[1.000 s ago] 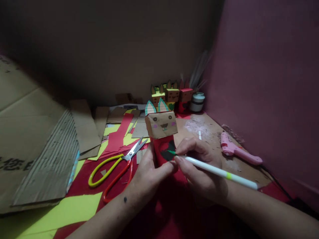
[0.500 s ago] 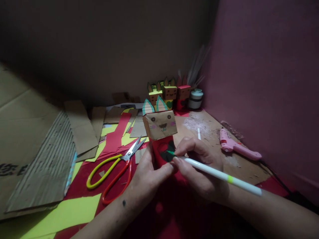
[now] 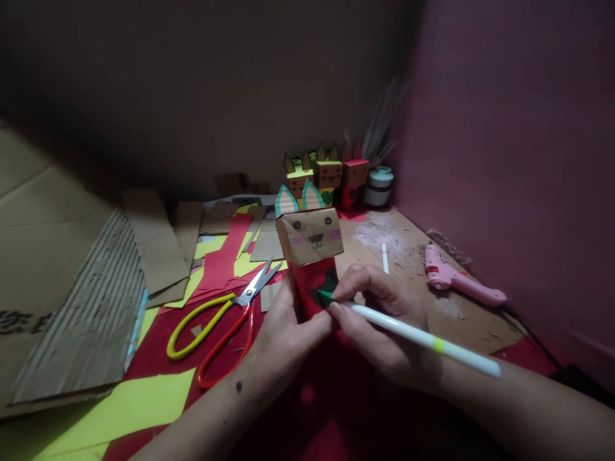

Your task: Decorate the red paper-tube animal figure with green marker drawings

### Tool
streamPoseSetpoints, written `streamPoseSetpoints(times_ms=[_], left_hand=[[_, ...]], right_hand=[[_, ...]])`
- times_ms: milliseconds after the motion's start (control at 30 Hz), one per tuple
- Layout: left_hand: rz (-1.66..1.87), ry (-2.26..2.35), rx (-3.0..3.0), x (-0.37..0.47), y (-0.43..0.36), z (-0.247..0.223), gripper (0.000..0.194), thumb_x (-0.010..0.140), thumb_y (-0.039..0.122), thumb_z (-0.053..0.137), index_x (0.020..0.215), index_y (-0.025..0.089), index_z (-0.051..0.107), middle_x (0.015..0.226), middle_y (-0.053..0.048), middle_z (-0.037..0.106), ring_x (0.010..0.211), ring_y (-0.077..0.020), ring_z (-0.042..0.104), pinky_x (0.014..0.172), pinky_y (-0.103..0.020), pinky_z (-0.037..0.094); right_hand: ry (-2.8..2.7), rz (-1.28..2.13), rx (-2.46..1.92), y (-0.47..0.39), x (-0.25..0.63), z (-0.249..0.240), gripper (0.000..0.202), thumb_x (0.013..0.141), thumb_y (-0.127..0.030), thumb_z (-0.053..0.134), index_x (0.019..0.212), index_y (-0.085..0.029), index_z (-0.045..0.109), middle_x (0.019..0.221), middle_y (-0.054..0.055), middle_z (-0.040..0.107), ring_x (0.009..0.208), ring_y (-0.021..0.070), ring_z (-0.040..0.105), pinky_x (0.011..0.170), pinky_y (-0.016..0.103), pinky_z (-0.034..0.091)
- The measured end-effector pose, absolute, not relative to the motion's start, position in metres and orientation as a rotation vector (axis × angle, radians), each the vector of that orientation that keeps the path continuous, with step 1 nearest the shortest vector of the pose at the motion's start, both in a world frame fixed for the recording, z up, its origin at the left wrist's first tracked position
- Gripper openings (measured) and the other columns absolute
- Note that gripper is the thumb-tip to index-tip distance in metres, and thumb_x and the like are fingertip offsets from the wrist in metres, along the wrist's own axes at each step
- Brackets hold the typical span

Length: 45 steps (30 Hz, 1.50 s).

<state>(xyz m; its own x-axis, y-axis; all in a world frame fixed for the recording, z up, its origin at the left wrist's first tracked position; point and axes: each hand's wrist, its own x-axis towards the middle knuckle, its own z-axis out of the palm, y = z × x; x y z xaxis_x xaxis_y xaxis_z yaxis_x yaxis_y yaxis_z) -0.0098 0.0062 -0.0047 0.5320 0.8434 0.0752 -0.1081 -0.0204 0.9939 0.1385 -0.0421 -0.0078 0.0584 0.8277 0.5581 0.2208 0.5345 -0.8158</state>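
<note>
A cardboard animal figure (image 3: 314, 237) with a boxy head, drawn face, teal-edged ears and a red body stands upright in the middle. My left hand (image 3: 288, 326) is closed round its red body from the left, thumb across the lower front. Pinched in my right hand (image 3: 384, 320) is a white felt-tip pen (image 3: 408, 326) with a green tip and a yellow-green band. Its tip touches a dark green heart shape on the red body, partly coloured in. Scissors (image 3: 248, 294) with one yellow and one red handle lie opened, left of my left hand.
Several similar figures (image 3: 328, 176) and a pale lidded jar (image 3: 378, 187) stand at the back. A pink glue gun (image 3: 456, 278) and white pen cap (image 3: 385, 257) lie right. Cardboard (image 3: 77, 307), red paper (image 3: 223, 256) and yellow paper (image 3: 144, 406) cover the left. A wall (image 3: 519, 160) bounds the right.
The pen has shifted slightly left and down at its back end, its tip still on the heart shape. The figure tilts very slightly differently. Both hands keep their grip.
</note>
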Motion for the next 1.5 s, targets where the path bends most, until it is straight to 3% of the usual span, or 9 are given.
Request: streamPoseSetpoints(times_ms=[300,1500], left_hand=[[0.865,0.739,1.403,-0.0107,0.007,-0.0066,0.029,0.084,0.024,0.074,0.108,0.021,0.058,0.1,-0.002,0.064,0.095,-0.021,0.061,0.089,-0.036,0.051],[0.854,0.79,1.415,-0.0102,0.0063,-0.0064,0.034,0.084,0.025,0.075,0.112,0.02,0.057,0.105,-0.003,0.065,0.099,-0.0233,0.062,0.092,-0.04,0.051]], right_hand=[[-1.418,0.571,-0.985,-0.0411,0.1378,-0.0125,0.01,0.088,-0.015,0.064,0.089,-0.025,0.061,0.07,-0.004,0.056,0.057,0.0116,0.051,0.052,0.026,0.042],[-1.403,0.586,-0.932,-0.0406,0.1384,-0.0131,0.009,0.09,-0.015,0.063,0.089,-0.024,0.061,0.073,-0.004,0.056,0.061,0.0125,0.051,0.055,0.029,0.041]])
